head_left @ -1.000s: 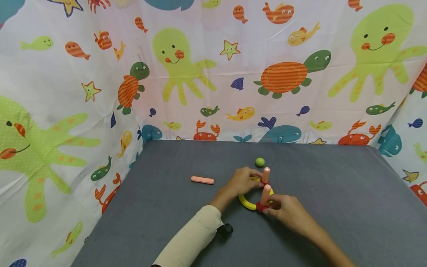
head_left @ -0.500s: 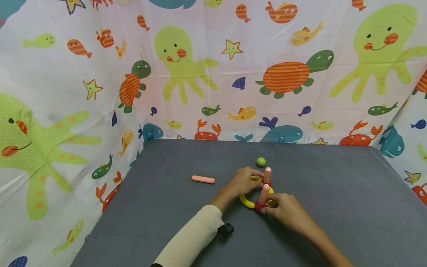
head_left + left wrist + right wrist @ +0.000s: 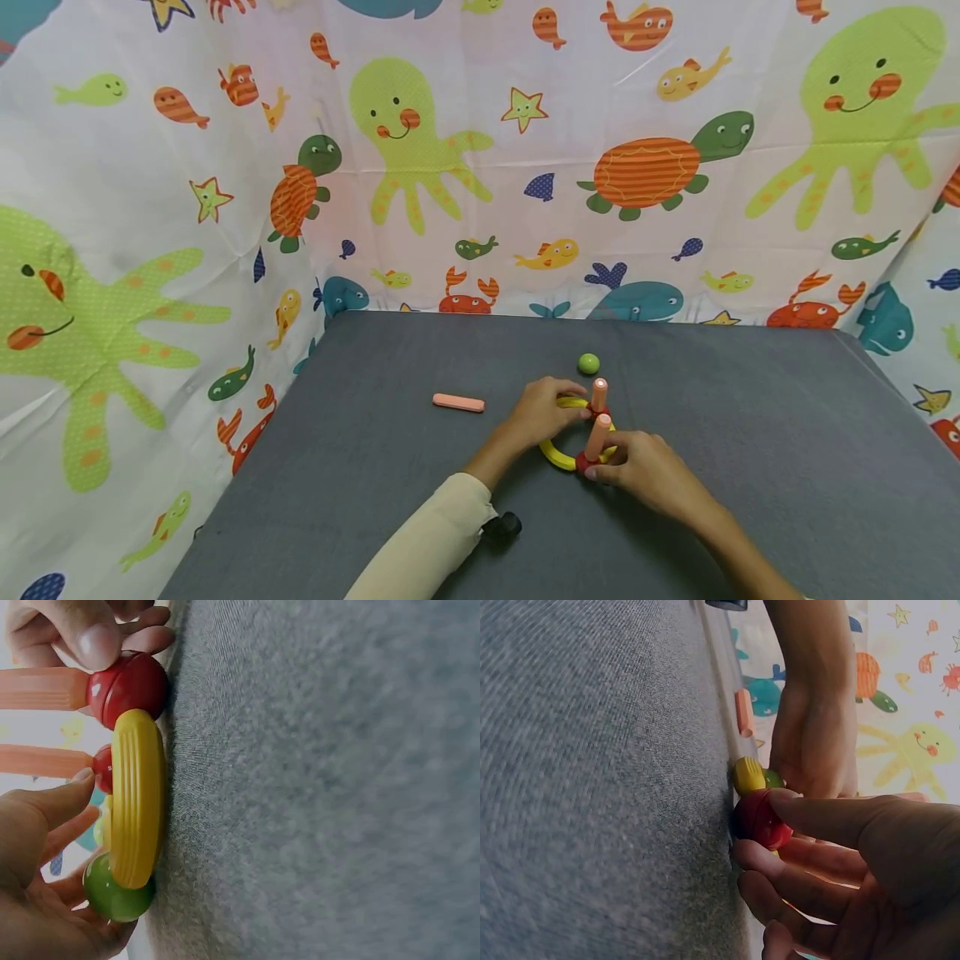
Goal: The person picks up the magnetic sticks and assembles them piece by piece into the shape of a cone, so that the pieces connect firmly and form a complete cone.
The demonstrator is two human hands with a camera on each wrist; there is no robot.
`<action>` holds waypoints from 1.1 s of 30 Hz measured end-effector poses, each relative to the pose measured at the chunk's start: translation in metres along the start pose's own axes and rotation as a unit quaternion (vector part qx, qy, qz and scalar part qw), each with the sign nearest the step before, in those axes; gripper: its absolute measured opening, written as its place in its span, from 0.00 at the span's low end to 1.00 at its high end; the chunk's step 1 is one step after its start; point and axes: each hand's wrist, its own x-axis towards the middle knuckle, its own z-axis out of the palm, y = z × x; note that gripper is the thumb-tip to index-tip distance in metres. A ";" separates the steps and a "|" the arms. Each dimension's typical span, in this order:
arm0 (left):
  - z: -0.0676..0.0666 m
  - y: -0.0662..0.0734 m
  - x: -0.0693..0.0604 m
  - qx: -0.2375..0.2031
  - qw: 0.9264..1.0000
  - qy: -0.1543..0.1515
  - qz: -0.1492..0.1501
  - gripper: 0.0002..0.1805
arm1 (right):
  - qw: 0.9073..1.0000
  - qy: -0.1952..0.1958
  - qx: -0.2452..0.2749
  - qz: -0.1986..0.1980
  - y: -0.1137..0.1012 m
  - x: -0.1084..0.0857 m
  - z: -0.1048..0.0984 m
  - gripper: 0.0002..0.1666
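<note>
On the table, yellow curved pieces point(image 3: 557, 457) join with balls into a ring of a toy building set. A salmon-coloured stick point(image 3: 598, 438) stands, leaning slightly, on the near red ball point(image 3: 136, 686). Another stick point(image 3: 599, 395) rises from the far red ball point(image 3: 103, 768). My right hand point(image 3: 651, 471) pinches the near red ball between thumb and fingers. Reaching over the ring's left side, my left hand point(image 3: 546, 410) has its thumb at the far red ball and holds it; its fingers pass behind a green ball point(image 3: 118, 889). Some fingertips are hidden.
A loose green ball point(image 3: 588, 364) lies behind the ring. One loose salmon stick point(image 3: 458, 403) lies left of my left hand. The grey table point(image 3: 360, 467) ends at a white curtain point(image 3: 465, 50) with sea animals. A black wrist camera point(image 3: 502, 527) hangs under my left wrist.
My left wrist and sleeve have dropped slightly toward me and left. The near stick's tilt shifts a little. Both hands keep their places on the ring, and the head view has drifted slightly.
</note>
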 end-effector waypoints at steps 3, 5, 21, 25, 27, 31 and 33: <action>-0.006 -0.004 -0.007 -0.022 1.000 0.022 -0.005 0.19 | 1.000 -0.002 0.000 -0.002 0.001 0.000 -0.001 0.10; -0.012 -0.006 -0.011 -0.037 0.999 0.039 -0.008 0.19 | 1.000 -0.005 0.002 0.002 0.001 0.000 -0.002 0.10; -0.061 -0.030 -0.055 -0.103 0.983 0.144 -0.054 0.19 | 1.000 -0.020 0.014 0.017 0.001 -0.001 -0.005 0.10; -0.070 -0.036 -0.061 -0.105 0.980 0.157 -0.061 0.19 | 1.000 -0.020 0.013 0.019 0.001 -0.001 -0.005 0.10; -0.074 -0.039 -0.063 -0.108 0.979 0.164 -0.062 0.19 | 0.999 -0.022 0.017 0.022 0.001 0.000 -0.005 0.10; -0.081 -0.044 -0.066 -0.137 0.974 0.169 -0.067 0.18 | 0.999 -0.025 0.023 0.029 0.001 -0.001 -0.006 0.10; -0.084 -0.045 -0.066 -0.149 0.972 0.169 -0.071 0.18 | 0.999 -0.026 0.023 0.029 0.001 -0.001 -0.005 0.11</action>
